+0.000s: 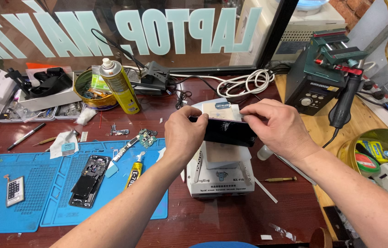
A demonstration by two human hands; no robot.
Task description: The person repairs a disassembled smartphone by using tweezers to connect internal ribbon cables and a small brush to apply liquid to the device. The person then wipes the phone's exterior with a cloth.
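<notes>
Both of my hands hold a dark phone screen panel [229, 132] edge-on above a white box-shaped heating machine [221, 177]. My left hand [184, 132] grips the panel's left end. My right hand [274, 127] pinches its right end and top edge. Behind the panel a pale sheet with a small oval cut-out [222, 109] shows. The panel's face is turned away, partly hidden by my fingers.
A blue work mat [28, 193] on the left carries an opened phone body [87, 180], a small glue tube [134, 173] and a circuit board [147, 137]. A yellow spray can [120, 87], a tin bowl [88, 89], a hot-air station [315, 87] and a white cable coil [244, 82] stand behind.
</notes>
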